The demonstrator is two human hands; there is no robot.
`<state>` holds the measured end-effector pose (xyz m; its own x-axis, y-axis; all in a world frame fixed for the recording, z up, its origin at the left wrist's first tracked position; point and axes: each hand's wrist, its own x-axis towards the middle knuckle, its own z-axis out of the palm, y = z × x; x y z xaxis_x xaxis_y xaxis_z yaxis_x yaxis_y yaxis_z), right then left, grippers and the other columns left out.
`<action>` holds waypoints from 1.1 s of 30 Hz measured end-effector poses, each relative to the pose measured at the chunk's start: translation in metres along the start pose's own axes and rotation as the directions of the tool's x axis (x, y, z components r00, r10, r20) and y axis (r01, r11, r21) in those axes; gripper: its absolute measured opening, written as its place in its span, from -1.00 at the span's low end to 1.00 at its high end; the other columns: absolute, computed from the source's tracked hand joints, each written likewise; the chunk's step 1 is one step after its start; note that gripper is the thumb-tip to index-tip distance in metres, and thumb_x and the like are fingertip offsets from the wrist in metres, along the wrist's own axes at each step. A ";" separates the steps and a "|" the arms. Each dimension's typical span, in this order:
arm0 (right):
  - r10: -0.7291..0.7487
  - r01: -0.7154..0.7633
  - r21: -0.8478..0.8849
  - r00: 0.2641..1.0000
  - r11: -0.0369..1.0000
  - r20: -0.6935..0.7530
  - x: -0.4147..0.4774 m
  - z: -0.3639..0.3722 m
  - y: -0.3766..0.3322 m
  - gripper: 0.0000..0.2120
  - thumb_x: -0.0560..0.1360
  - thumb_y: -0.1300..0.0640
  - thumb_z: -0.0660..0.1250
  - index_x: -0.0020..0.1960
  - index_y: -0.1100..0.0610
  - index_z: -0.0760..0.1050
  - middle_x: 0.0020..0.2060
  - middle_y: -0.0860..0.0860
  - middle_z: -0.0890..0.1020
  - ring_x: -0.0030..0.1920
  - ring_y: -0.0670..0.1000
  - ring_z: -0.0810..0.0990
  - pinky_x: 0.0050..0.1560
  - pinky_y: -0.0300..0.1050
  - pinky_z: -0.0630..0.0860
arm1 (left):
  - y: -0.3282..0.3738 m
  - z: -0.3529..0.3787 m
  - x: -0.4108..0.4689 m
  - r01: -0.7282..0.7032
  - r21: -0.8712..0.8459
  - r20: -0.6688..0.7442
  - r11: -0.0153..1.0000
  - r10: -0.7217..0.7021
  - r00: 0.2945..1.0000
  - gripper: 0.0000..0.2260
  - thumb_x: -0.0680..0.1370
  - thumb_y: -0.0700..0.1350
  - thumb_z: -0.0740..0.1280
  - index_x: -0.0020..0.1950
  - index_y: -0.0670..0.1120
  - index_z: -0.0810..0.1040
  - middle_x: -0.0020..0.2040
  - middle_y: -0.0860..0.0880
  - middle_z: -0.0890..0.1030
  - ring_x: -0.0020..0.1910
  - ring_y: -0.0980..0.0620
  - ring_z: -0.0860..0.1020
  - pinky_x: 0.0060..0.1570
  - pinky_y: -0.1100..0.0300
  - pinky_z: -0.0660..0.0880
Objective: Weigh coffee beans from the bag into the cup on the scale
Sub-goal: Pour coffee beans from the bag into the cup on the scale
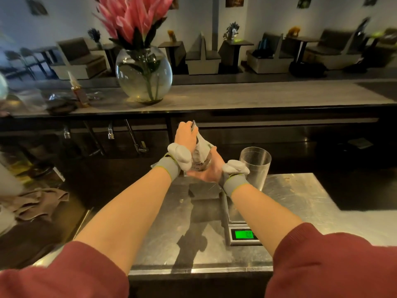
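A white coffee bag point(202, 152) with dark print is held upright above the steel counter, just left of the scale. My left hand point(185, 135) pinches the bag's top edge. My right hand point(207, 168) cups the bag from below and the right side. A clear plastic cup point(254, 166) stands upright on the far part of the scale point(242, 232), right of the bag; I see nothing in it. The scale's green display is lit, partly hidden by my right forearm.
The steel counter point(300, 196) stretches to the right. A round glass vase point(144, 76) with pink flowers and a small bottle point(79, 91) stand on the raised bar top behind. A brown cloth point(38, 203) lies low at the left. Taps point(137, 145) sit behind left.
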<state>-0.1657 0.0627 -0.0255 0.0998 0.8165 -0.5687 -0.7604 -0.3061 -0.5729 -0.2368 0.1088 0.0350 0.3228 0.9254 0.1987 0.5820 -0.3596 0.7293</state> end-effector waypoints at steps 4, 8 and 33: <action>-0.092 0.091 0.103 0.996 0.990 0.003 -0.024 0.016 -0.016 -0.32 0.56 -0.30 0.00 0.42 0.21 0.28 0.35 0.16 0.42 0.38 0.27 0.38 0.32 0.16 0.40 | 0.026 -0.016 -0.003 -0.087 -0.075 -0.032 0.993 0.085 0.996 -0.72 0.61 -0.16 0.15 -0.09 -0.36 0.51 -0.05 -0.34 0.51 -0.06 -0.28 0.48 -0.07 0.03 0.36; -0.213 0.201 0.174 0.975 0.964 0.057 -0.043 0.024 -0.030 -0.38 0.54 -0.26 0.10 0.40 0.15 0.33 0.33 0.17 0.46 0.33 0.26 0.43 0.30 0.16 0.44 | 0.055 -0.033 -0.011 -0.164 -0.097 -0.065 0.982 0.159 0.985 -0.79 0.59 -0.21 0.16 -0.20 -0.20 0.48 -0.27 -0.15 0.42 -0.25 -0.06 0.35 -0.27 0.25 0.15; -0.483 0.616 0.328 0.777 0.716 -0.405 -0.083 -0.094 -0.156 0.00 0.11 -0.50 0.34 0.43 -0.10 0.21 0.37 0.15 0.41 0.28 0.26 0.46 0.19 0.29 0.49 | 0.133 0.044 0.014 -0.005 -0.492 0.209 0.870 0.123 0.970 -0.92 0.45 -0.23 0.38 -0.24 -0.15 0.58 -0.07 -0.24 0.63 -0.01 -0.19 0.62 0.13 -0.09 0.56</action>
<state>0.0055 -0.0032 0.0554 0.7042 0.5838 -0.4041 -0.6937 0.4443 -0.5669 -0.1219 0.0692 0.1055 0.5404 0.8286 0.1460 0.1375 -0.2581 0.9563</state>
